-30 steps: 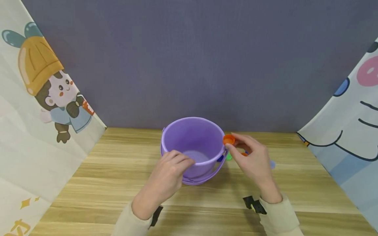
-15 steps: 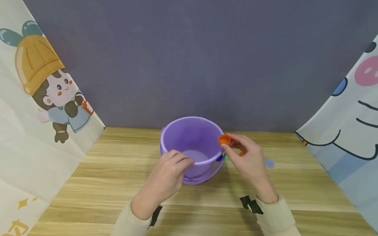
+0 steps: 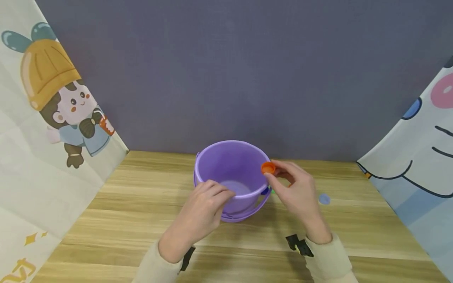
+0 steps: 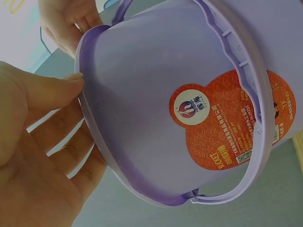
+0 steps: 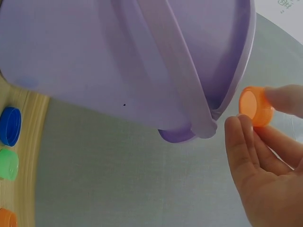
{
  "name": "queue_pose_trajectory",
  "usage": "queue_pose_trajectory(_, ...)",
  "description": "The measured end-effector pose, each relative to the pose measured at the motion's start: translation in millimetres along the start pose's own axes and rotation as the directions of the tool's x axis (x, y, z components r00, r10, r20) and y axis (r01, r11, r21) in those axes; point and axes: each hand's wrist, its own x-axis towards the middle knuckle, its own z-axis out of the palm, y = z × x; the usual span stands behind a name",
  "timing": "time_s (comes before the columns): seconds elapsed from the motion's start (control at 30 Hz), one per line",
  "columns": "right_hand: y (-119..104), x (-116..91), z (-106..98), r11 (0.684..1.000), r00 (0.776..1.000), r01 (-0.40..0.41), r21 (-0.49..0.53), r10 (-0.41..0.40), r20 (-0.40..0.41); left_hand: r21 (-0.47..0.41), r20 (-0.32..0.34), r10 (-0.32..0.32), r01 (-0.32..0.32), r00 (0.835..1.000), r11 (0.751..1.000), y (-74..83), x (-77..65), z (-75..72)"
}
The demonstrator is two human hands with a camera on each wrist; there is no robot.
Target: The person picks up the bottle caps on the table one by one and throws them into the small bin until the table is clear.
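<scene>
A purple bucket [image 3: 226,165] stands upright on the wooden table, its handle lowered toward the near side. My left hand [image 3: 205,202] holds the near rim, fingers over the edge and thumb on the outer side, as the left wrist view also shows. Between thumb and fingertips, my right hand [image 3: 295,188] pinches an orange bottle cap [image 3: 268,168] with its hollow side up. That cap is at the bucket's right rim, level with it. In the right wrist view the orange cap [image 5: 255,105] is just outside the rim. The visible part of the bucket's floor is bare.
Blue [image 5: 10,126], green [image 5: 8,164] and orange [image 5: 6,218] caps lie on the table right of the bucket, partly hidden in the head view. A pale blue disc [image 3: 324,199] lies farther right. A grey wall [image 3: 230,78] rises behind the table, with printed cloths at both sides.
My right hand has moved slightly left with the orange cap, bringing it over the bucket's right rim in the head view; it barely moves in the last half second. My left hand stays put.
</scene>
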Motion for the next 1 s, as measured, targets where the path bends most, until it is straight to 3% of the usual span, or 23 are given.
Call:
queue_pose_trajectory(0.63,3.0,2.5,11.3,0.995,0.997,0.075,-0.073,-0.074,0.018,0.024,-0.002,0.006,-0.006,1.000,1.000,0.6,-1.7,2.4)
queue_pose_trajectory(1.0,3.4,1.8,9.6,0.999,0.999,0.029,-0.037,-0.029,0.016,0.030,-0.004,0.006,-0.006,1.000,1.000,2.0,-1.0,2.3)
